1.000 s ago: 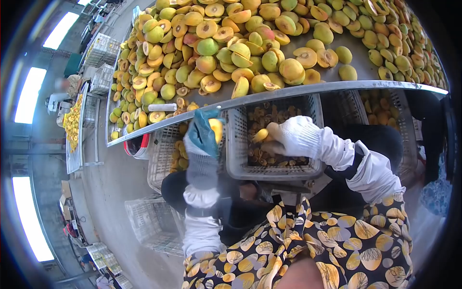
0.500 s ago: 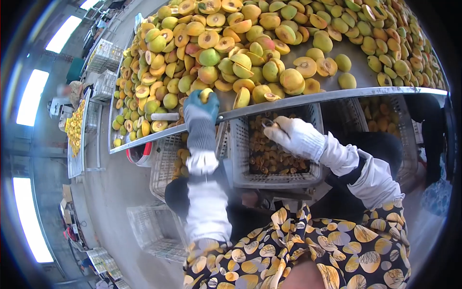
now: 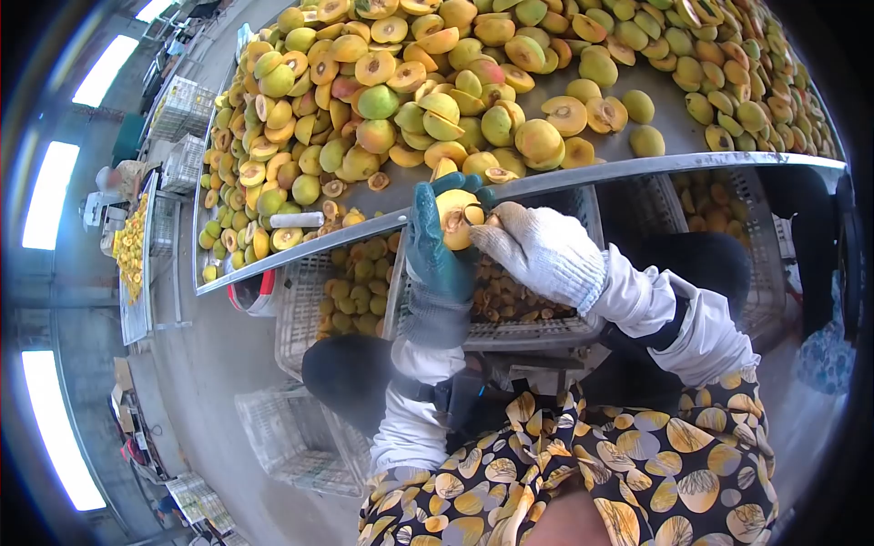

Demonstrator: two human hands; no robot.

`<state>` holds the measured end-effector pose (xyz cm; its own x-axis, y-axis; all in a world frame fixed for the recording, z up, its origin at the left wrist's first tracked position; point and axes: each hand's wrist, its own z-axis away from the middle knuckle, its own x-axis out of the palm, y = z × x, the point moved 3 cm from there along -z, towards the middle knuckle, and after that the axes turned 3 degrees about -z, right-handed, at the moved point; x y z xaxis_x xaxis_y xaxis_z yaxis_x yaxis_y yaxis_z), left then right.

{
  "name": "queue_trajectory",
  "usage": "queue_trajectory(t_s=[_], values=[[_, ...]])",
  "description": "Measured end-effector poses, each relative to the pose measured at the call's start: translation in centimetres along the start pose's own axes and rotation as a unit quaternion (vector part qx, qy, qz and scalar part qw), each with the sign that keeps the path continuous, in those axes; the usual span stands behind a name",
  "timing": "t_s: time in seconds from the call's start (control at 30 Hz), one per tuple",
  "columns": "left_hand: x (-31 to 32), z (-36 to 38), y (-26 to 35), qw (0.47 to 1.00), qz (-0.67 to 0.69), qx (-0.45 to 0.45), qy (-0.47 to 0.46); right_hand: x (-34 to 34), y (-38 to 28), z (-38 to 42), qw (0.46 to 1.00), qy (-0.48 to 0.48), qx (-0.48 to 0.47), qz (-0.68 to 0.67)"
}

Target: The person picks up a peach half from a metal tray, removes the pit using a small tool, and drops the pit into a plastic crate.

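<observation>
My left hand [image 3: 437, 241], in a blue-green coated glove with a grey cuff, grips a peach half [image 3: 454, 218] with its cut face towards my right hand. In a white knit glove, my right hand [image 3: 542, 255] is closed on a small pitting tool with a looped metal end [image 3: 474, 215], which touches the cut face. The fingers hide most of the tool. Both hands are just in front of the metal table's edge [image 3: 637, 166], above a crate [image 3: 537, 340] of pits and scraps. Halved peaches [image 3: 375, 102] lie heaped on the table.
Below the table's left part stands a crate of peach halves [image 3: 357, 289], with another crate of fruit [image 3: 715, 205] to the right. A white-handled tool [image 3: 297, 219] rests on the table. An empty-looking crate [image 3: 296, 437] sits on the floor. Another person [image 3: 123, 177] is far left.
My left hand has come from the heap towards me and to the right with a peach half. My right hand has moved left, bringing the pitting tool to the fruit.
</observation>
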<state>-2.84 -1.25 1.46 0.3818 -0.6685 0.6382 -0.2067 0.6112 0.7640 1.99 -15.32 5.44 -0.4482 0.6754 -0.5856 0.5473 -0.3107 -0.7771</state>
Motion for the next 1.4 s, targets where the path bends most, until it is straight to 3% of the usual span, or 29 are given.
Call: queue_trajectory(t_s=[0.1, 0.37, 0.53, 0.67, 0.77, 0.87, 1.0, 1.07, 1.1, 1.2, 1.3, 1.33, 1.4], values=[[0.1, -0.1, -0.3, 0.994, -0.095, 0.046, -0.015, 0.4, 0.4, 0.1, 1.0, 0.01, -0.009, -0.002], [1.7, 0.3, -0.7, 0.989, -0.053, 0.136, 0.022, 0.7, -0.2, 0.4, 0.998, 0.061, -0.014, 0.004], [2.6, 0.9, -0.2, 0.963, -0.167, 0.205, 0.052, 0.7, 0.2, -0.2, 0.999, -0.015, 0.033, -0.026], [2.0, 1.0, -0.4, 0.963, -0.195, 0.178, 0.046, 1.0, 0.9, -0.7, 0.988, -0.073, 0.02, -0.136], [1.8, 1.1, -0.2, 0.967, -0.192, 0.162, 0.042, 0.9, 0.9, -0.8, 0.963, -0.13, 0.081, -0.223], [1.8, 1.1, -0.6, 0.977, -0.142, 0.151, 0.045, 1.1, -0.1, 0.1, 0.988, -0.08, 0.094, -0.094], [2.5, 0.9, -1.0, 0.969, -0.124, 0.207, 0.05, 1.4, -0.1, 0.5, 0.984, -0.056, 0.074, -0.153], [2.4, 0.9, -1.1, 0.967, -0.143, 0.204, 0.045, 1.0, 0.2, -0.1, 0.964, -0.099, 0.066, -0.238], [2.2, 1.0, -1.0, 0.967, -0.165, 0.187, 0.041, 0.7, 0.4, -0.1, 0.929, -0.16, 0.13, -0.309], [1.8, 1.2, -0.8, 0.964, -0.205, 0.167, 0.011, 0.1, 0.6, 0.6, 0.759, -0.304, 0.288, -0.499], [2.9, 1.6, 0.2, 0.963, -0.225, 0.149, -0.019, 0.0, 1.0, 1.1, 0.571, -0.346, 0.336, -0.664], [3.3, 1.7, 0.5, 0.962, -0.231, 0.141, -0.027, -0.1, 1.0, 1.1, 0.597, -0.341, 0.328, -0.648], [2.8, 1.1, 0.6, 0.94, -0.291, 0.163, -0.07, 0.1, 1.4, 0.9, 0.715, -0.334, 0.263, -0.555]])
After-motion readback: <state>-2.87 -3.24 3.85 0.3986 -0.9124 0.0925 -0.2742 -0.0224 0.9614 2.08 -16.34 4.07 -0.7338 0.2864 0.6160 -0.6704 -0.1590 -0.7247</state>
